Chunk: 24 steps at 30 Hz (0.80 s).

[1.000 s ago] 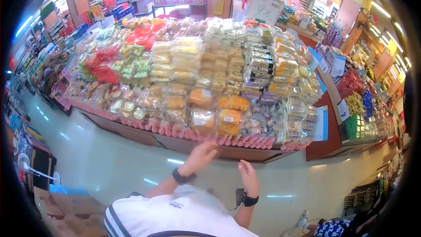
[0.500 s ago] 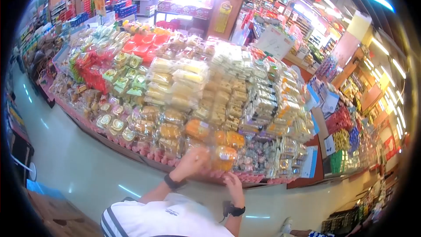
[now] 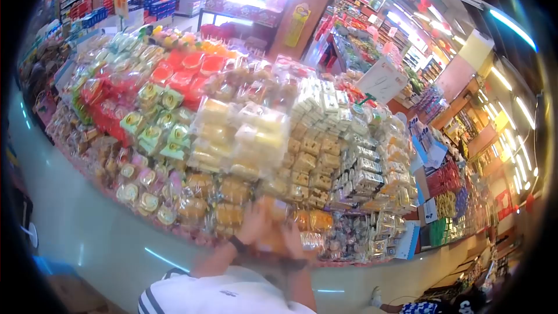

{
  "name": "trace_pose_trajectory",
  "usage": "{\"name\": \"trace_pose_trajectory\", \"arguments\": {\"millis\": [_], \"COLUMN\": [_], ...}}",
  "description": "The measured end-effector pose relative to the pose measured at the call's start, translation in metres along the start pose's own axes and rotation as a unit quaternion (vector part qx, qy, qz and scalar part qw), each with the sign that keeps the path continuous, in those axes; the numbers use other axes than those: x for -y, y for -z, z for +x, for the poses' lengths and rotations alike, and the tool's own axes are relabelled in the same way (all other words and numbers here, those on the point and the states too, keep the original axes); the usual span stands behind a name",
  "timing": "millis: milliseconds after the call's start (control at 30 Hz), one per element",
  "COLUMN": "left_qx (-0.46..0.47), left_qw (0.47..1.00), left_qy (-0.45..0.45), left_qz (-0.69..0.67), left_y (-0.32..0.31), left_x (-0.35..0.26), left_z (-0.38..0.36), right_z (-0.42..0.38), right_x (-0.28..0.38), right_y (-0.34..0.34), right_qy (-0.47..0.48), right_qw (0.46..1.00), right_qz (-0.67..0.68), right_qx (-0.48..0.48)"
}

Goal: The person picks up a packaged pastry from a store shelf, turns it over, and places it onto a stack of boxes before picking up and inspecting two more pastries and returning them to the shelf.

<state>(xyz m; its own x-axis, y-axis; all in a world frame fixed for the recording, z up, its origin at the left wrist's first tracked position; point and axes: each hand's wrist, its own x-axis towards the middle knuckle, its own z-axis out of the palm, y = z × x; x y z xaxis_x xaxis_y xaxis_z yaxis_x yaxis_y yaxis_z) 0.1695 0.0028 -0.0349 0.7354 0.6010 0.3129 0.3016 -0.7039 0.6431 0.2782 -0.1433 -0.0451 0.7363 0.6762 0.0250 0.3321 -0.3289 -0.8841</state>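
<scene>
My left hand (image 3: 253, 224) is at the near edge of the display, fingers pointing forward, against the left side of an orange-brown packaged bread (image 3: 271, 240). On that bread's right side is my right hand (image 3: 293, 242), so the pack sits between the two hands. Motion blur hides exactly how the fingertips grip it. Just beyond lies another orange bread pack (image 3: 273, 207). More orange packs (image 3: 317, 220) lie to the right, and brown bread rolls in clear wrap (image 3: 228, 215) to the left.
Wrapped cakes in pale yellow packs (image 3: 256, 134), green packs (image 3: 152, 138) and red packs (image 3: 186, 64) cover the display. White and dark packs (image 3: 366, 177) are stacked at the right. A white sign (image 3: 382, 79) stands behind. Tiled floor (image 3: 104, 227) runs along the near left side.
My right hand has moved forward and left from the display's edge onto the bread. My left hand has shifted slightly, and the view has moved closer to the display.
</scene>
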Motion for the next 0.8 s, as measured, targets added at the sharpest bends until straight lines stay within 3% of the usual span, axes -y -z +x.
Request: {"name": "trace_pose_trajectory", "arguments": {"millis": [33, 67, 133, 200, 300, 433, 567, 667, 700, 767, 800], "left_qx": [-0.016, 0.005, 0.034, 0.044, 0.052, 0.084, 0.08, 0.116, 0.135, 0.093, 0.118], "left_qw": [1.0, 0.999, 0.995, 0.981, 0.988, 0.992, 0.996, 0.991, 0.984, 0.982, 0.974], "left_qy": [-0.016, -0.008, -0.008, -0.031, 0.007, -0.004, -0.024, -0.01, 0.002, -0.06, -0.056], "left_qz": [0.018, 0.035, 0.094, 0.185, 0.143, 0.094, 0.008, -0.062, -0.115, -0.156, -0.185], "left_y": [-0.003, -0.004, -0.002, 0.002, -0.001, 0.015, 0.035, 0.04, 0.041, 0.047, 0.049], "left_x": [0.001, 0.001, -0.005, -0.01, -0.005, -0.009, -0.022, -0.038, -0.045, -0.063, -0.072], "left_z": [0.003, 0.005, 0.005, 0.009, 0.015, 0.025, 0.031, 0.022, 0.022, 0.023, 0.025], "right_z": [0.005, 0.011, 0.015, 0.019, 0.014, 0.004, -0.01, -0.033, -0.04, -0.06, -0.068], "right_x": [-0.008, -0.029, -0.043, -0.016, -0.019, -0.071, 0.02, 0.046, 0.065, 0.044, 0.068], "right_y": [-0.009, -0.014, -0.017, -0.022, -0.027, -0.032, -0.003, 0.013, 0.023, 0.03, 0.043], "right_qy": [-0.014, 0.051, 0.066, -0.025, -0.009, 0.159, 0.032, -0.128, -0.116, -0.167, -0.18], "right_qw": [0.999, 0.993, 0.987, 0.997, 0.998, 0.955, 0.999, 0.98, 0.985, 0.968, 0.962], "right_qz": [-0.021, -0.103, -0.148, -0.067, -0.034, -0.23, -0.018, 0.118, 0.059, 0.115, 0.135], "right_qx": [-0.019, 0.0, 0.017, 0.004, -0.054, -0.096, -0.032, -0.095, -0.114, -0.15, -0.154]}}
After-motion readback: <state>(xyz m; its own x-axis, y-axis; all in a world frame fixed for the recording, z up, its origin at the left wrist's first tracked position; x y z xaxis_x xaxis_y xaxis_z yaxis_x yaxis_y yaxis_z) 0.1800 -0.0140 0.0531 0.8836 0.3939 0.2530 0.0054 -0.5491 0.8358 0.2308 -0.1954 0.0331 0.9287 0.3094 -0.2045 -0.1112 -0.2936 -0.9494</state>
